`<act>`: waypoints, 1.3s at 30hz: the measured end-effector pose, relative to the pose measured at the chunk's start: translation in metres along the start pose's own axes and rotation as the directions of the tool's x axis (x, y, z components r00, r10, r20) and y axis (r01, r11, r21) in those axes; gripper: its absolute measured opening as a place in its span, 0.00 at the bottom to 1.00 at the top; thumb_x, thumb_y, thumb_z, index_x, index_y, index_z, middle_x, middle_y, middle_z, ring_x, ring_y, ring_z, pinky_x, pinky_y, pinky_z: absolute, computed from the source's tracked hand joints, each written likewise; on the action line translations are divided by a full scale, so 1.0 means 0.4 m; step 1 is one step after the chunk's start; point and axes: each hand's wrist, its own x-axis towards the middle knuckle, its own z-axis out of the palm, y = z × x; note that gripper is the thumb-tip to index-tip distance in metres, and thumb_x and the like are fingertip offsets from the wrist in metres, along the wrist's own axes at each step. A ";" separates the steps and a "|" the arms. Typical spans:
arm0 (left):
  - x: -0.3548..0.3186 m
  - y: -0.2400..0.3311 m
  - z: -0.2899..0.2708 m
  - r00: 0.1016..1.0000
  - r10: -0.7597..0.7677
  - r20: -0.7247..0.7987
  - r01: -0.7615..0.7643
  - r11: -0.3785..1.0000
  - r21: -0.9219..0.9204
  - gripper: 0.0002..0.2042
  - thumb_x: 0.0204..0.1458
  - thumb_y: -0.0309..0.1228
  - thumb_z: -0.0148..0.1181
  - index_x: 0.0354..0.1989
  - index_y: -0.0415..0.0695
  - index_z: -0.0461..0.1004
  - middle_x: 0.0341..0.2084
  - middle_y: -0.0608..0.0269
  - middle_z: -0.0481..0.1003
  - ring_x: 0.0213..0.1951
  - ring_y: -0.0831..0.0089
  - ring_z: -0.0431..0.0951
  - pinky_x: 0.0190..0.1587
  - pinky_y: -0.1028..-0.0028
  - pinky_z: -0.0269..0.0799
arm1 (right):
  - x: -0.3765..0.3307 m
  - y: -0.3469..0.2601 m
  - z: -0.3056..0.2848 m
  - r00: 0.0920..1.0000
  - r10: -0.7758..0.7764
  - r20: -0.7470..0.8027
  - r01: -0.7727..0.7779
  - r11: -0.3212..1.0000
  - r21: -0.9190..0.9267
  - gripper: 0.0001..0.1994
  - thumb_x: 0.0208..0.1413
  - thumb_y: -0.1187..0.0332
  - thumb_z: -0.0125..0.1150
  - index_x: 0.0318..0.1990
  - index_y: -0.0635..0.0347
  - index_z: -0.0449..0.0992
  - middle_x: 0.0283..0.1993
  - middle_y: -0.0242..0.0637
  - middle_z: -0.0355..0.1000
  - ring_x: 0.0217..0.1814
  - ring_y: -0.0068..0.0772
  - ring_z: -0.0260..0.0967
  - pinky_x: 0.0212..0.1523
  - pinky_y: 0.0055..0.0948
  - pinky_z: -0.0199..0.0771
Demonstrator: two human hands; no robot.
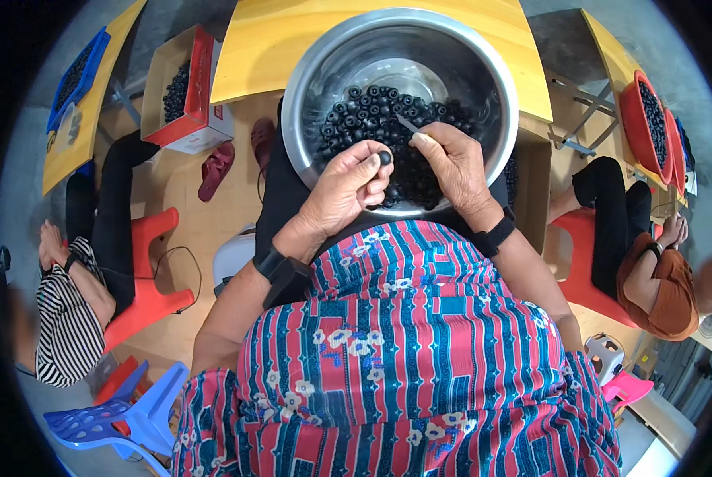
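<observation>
Between the thumb and fingers of my left hand is a small round black part with a smooth surface. My right hand grips a thin, pointed metal blade, its handle hidden in my fingers. The tip points up and to the left, apart from the black part. Both hands are over the near half of a large steel basin, which holds a heap of black ring-like parts, some with visible holes. My hands partly cover the heap.
The basin overlaps a yellow table. A red-and-white carton of black parts stands left, near dark red slippers. People sit on red stools at both sides. A blue tray and red basin rest on side tables.
</observation>
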 end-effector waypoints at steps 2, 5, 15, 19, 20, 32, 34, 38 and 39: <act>-0.001 -0.005 -0.001 1.000 0.003 -0.011 -0.003 1.000 -0.004 0.10 0.62 0.35 0.52 0.46 0.43 0.68 0.32 0.68 0.67 0.28 0.83 0.63 0.28 0.84 0.60 | -0.004 0.002 0.003 1.000 0.005 0.011 -0.005 0.998 0.059 0.13 0.57 0.62 0.59 0.33 0.66 0.75 0.30 0.47 0.72 0.34 0.47 0.71 0.36 0.35 0.69; -0.001 -0.003 0.000 1.000 0.014 -0.022 -0.014 1.000 -0.003 0.10 0.62 0.35 0.52 0.46 0.43 0.68 0.33 0.67 0.68 0.29 0.83 0.63 0.28 0.84 0.60 | -0.006 0.004 0.007 1.000 0.006 0.028 -0.011 0.985 0.170 0.12 0.56 0.64 0.60 0.35 0.67 0.76 0.31 0.46 0.73 0.36 0.42 0.73 0.38 0.33 0.69; 0.002 -0.010 -0.006 1.000 0.019 -0.012 -0.019 0.999 -0.038 0.11 0.63 0.34 0.51 0.48 0.43 0.68 0.34 0.68 0.68 0.29 0.83 0.63 0.28 0.85 0.59 | -0.016 -0.008 0.025 0.993 -0.119 0.018 0.111 0.961 0.253 0.14 0.45 0.73 0.70 0.42 0.62 0.80 0.32 0.40 0.76 0.34 0.32 0.74 0.37 0.26 0.72; 0.001 -0.005 0.005 1.000 0.005 -0.022 -0.006 0.999 -0.040 0.11 0.63 0.33 0.50 0.51 0.43 0.67 0.34 0.69 0.68 0.29 0.84 0.62 0.28 0.85 0.58 | -0.014 -0.035 0.019 0.989 -0.129 0.076 0.112 0.974 0.197 0.15 0.44 0.72 0.71 0.43 0.57 0.81 0.28 0.38 0.73 0.29 0.30 0.71 0.31 0.26 0.69; 0.000 -0.005 0.009 0.999 -0.003 -0.039 0.001 0.999 -0.048 0.12 0.63 0.33 0.49 0.52 0.43 0.67 0.34 0.70 0.68 0.28 0.84 0.61 0.28 0.85 0.58 | -0.014 -0.041 0.020 0.982 -0.176 0.062 0.167 0.977 0.131 0.16 0.43 0.72 0.71 0.43 0.54 0.82 0.26 0.37 0.71 0.27 0.31 0.69 0.28 0.27 0.68; 0.001 -0.003 0.004 0.998 -0.060 -0.038 0.055 0.993 -0.101 0.09 0.64 0.33 0.49 0.47 0.43 0.68 0.33 0.71 0.68 0.28 0.87 0.62 0.28 0.85 0.57 | -0.017 -0.059 0.011 0.912 -0.408 0.040 0.409 0.903 -0.132 0.20 0.38 0.75 0.67 0.44 0.45 0.82 0.22 0.33 0.64 0.22 0.34 0.66 0.22 0.32 0.65; 0.000 -0.001 0.013 0.995 -0.083 -0.062 0.076 0.991 -0.114 0.09 0.64 0.34 0.49 0.47 0.44 0.69 0.33 0.72 0.68 0.28 0.87 0.63 0.28 0.85 0.57 | -0.018 -0.053 0.015 0.895 -0.446 0.006 0.445 0.890 -0.104 0.16 0.38 0.75 0.67 0.39 0.48 0.81 0.22 0.34 0.64 0.23 0.35 0.67 0.22 0.31 0.65; -0.001 -0.007 0.001 0.993 -0.086 -0.077 0.076 0.989 -0.124 0.09 0.63 0.34 0.50 0.47 0.43 0.68 0.33 0.71 0.68 0.29 0.85 0.63 0.27 0.85 0.58 | -0.017 -0.047 0.007 0.907 -0.419 0.038 0.421 0.906 -0.040 0.08 0.40 0.75 0.66 0.31 0.55 0.79 0.23 0.36 0.67 0.23 0.38 0.68 0.25 0.34 0.67; -0.001 -0.007 -0.002 0.997 -0.067 -0.031 0.061 0.986 -0.154 0.09 0.63 0.34 0.51 0.46 0.43 0.68 0.33 0.69 0.68 0.29 0.84 0.63 0.26 0.85 0.58 | -0.016 -0.040 0.005 0.942 -0.335 -0.029 0.334 0.942 -0.042 0.06 0.41 0.75 0.66 0.31 0.57 0.79 0.24 0.38 0.69 0.25 0.39 0.69 0.26 0.34 0.68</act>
